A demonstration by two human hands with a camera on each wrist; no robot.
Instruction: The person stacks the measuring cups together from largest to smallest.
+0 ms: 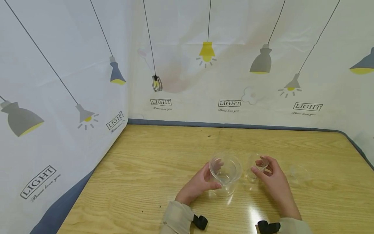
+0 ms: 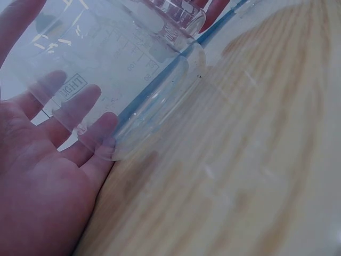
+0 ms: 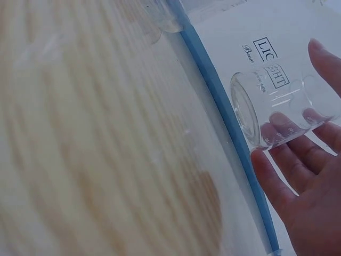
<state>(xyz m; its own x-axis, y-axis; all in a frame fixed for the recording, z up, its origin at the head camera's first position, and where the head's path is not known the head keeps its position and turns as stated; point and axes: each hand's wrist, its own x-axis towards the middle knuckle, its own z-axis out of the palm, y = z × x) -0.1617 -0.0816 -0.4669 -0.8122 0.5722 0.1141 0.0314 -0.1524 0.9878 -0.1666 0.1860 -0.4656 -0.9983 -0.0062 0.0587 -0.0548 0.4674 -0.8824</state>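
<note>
A large clear beaker (image 1: 225,169) stands upright on the table, and my left hand (image 1: 201,180) holds it round its left side. Graduation marks show on its wall in the left wrist view, where my left fingers lie along the lower side. My right hand (image 1: 271,175) grips a small clear beaker (image 3: 282,106) between thumb and fingers, its base raised off the table in the right wrist view. Just left of that hand in the head view is another clear vessel outline (image 1: 251,172), partly overlapped by the small beaker; its exact shape is hard to make out.
Right of my right hand, a faint clear object (image 1: 299,172) sits on the wooden table (image 1: 152,162). White sheets printed with lamps (image 1: 207,52) form walls at the back and left, with a blue-grey strip (image 1: 187,123) along the table's far edge.
</note>
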